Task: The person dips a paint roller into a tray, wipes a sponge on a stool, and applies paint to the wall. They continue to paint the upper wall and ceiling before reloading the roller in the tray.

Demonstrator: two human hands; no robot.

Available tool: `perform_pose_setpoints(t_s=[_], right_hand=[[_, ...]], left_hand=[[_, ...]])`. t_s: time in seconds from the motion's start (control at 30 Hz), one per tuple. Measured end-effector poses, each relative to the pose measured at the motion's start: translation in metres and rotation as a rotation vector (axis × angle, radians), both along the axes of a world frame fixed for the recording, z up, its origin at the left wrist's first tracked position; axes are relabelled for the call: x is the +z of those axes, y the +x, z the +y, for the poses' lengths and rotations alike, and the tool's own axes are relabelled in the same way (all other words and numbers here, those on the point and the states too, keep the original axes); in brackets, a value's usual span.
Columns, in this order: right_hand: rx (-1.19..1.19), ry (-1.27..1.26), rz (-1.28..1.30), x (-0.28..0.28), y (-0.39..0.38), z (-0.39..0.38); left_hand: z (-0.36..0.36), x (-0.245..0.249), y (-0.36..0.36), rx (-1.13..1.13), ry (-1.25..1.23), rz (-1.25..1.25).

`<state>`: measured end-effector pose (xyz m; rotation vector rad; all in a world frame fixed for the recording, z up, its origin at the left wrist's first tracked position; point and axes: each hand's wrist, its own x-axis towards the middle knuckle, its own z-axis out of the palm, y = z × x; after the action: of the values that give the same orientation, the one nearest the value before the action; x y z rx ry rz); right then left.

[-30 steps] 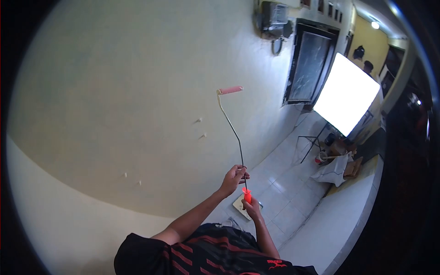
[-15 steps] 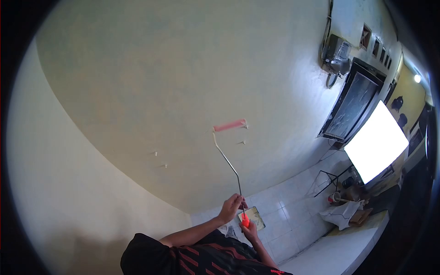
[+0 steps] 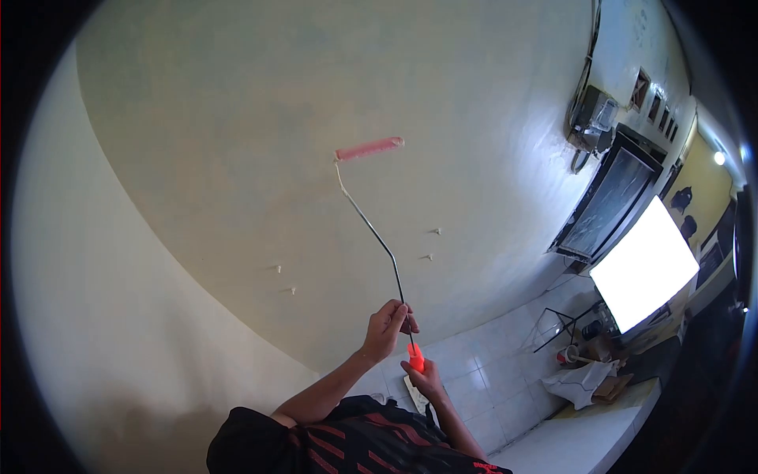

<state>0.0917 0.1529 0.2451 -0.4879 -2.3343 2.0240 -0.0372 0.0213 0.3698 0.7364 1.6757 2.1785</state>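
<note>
- Two pale walls stand about the person: one large wall (image 3: 237,182) ahead, and one side wall (image 3: 181,340) on the left, which meets it at a corner.
- Four small pegs (image 3: 438,231) come out of the large wall, in two pairs: one pair lower left, one pair right of the metal rod.
- One paint roller (image 3: 369,224) is in the two hands, raised up before the large wall; I cannot tell if it touches this wall.
- It has three visible parts: one pink sleeve (image 3: 369,148) at the top, one bent metal rod (image 3: 398,278), and one orange handle (image 3: 416,359) at the bottom.
- One left hand (image 3: 384,328) is closed around the lower rod, above the handle, with thumb and fingers meeting about it.
- One right hand (image 3: 426,378) is wrapped around the orange handle, with no clear gap between palm and handle.
- One shirt (image 3: 347,446), black with red stripes, fills the bottom of the view.
- One flat tray (image 3: 414,390) is on the tiled floor (image 3: 470,387), near the right hand in the view and partly hidden.
- On the right there are one bright light panel (image 3: 646,265), one black stand (image 3: 559,325) near its lower edge, one white sack (image 3: 580,382) and one small bucket (image 3: 567,355).
- One grey box (image 3: 594,117) is fixed high on the wall, above one dark-framed window (image 3: 609,196).
- Four vent openings (image 3: 640,88) make a row beside the box.
</note>
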Motion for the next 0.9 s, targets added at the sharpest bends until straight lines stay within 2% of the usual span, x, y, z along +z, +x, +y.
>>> perform_pose_setpoints(t_s=[0.23, 0.37, 0.47, 0.53, 0.6, 0.63, 0.7, 0.73, 0.8, 0.9], right_hand=[[0.006, 0.02, -0.04, -0.002, -0.002, -0.01], [-0.044, 0.082, 0.054, -0.009, -0.009, -0.027], [0.009, 0.012, 0.043, 0.032, -0.03, -0.036], [0.054, -0.045, 0.006, 0.073, -0.045, -0.035], [0.185, -0.393, 0.253, 0.105, -0.058, -0.031], [0.256, -0.472, 0.355, 0.117, -0.065, -0.031], [0.218, -0.442, 0.337, 0.132, -0.07, -0.032], [0.178, -0.416, 0.322, 0.134, -0.07, -0.032], [0.155, -0.407, 0.29, 0.098, -0.061, -0.028], [0.081, -0.341, 0.178, 0.022, -0.019, -0.028]], left_hand=[[0.003, -0.009, -0.009, 0.037, 0.049, -0.045], [0.001, -0.003, -0.013, 0.121, 0.053, -0.01], [0.003, 0.033, -0.029, 0.223, 0.038, 0.108], [0.004, 0.076, -0.041, 0.28, 0.023, 0.172], [0.007, 0.125, -0.05, 0.349, 0.069, 0.283], [0.009, 0.139, -0.055, 0.352, 0.072, 0.283], [0.013, 0.154, -0.06, 0.362, 0.094, 0.314], [0.014, 0.147, -0.059, 0.361, 0.097, 0.312], [0.018, 0.109, -0.054, 0.389, 0.014, 0.295], [0.02, 0.014, -0.024, 0.339, -0.101, 0.168]])
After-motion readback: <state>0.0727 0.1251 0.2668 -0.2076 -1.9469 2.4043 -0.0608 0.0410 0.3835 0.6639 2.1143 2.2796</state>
